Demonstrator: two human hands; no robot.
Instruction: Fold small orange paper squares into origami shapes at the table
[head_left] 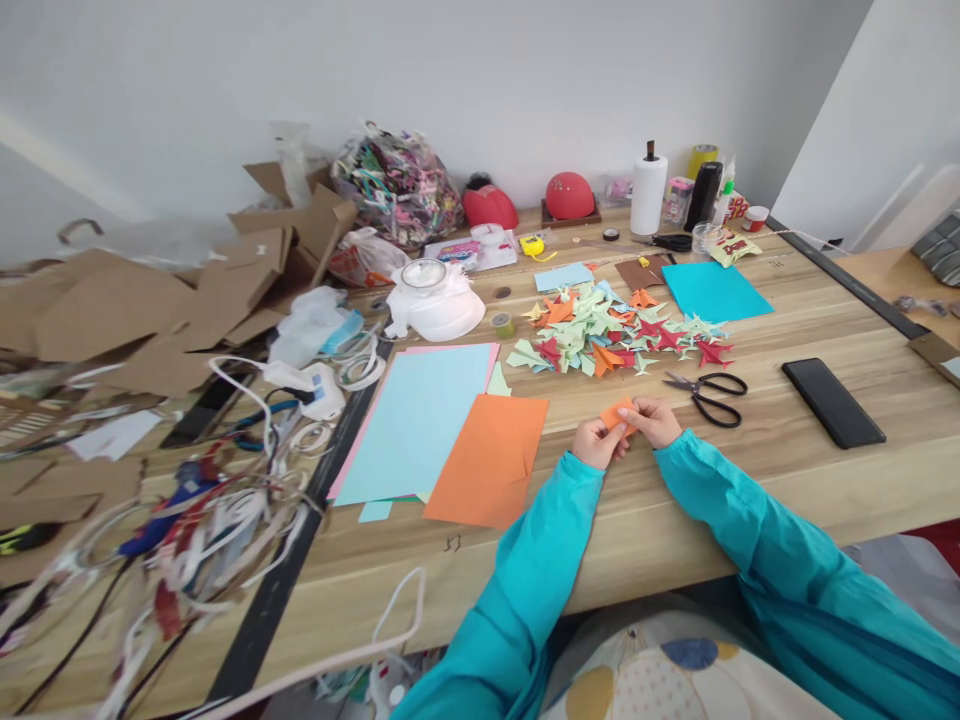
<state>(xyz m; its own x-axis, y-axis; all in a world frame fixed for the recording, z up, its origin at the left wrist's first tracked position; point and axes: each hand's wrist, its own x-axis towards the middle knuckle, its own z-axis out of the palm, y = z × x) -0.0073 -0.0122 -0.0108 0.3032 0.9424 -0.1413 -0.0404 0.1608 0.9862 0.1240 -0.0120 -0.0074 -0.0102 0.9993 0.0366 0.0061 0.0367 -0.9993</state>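
Between my two hands is a small folded piece of orange paper (616, 414), raised just over the wooden table. My left hand (597, 442) pinches its lower left side, and my right hand (655, 421) grips its right edge. Beyond the hands lies a pile of folded paper cranes (592, 328) in pale green, orange, red and light blue. To the left, sheets of orange paper (487, 460) overlap a large light blue sheet (424, 420) with pink edges showing beneath. Black-handled scissors (712, 392) rest right of my right hand, blades pointing left.
A black phone (832, 402) lies on the right. Along the back stand a paper roll (648, 195), a black bottle (703, 196) and a bag of colourful scraps (397, 185). Tangled cables (225, 540), a glue gun (172, 500) and cardboard (112, 300) crowd the left.
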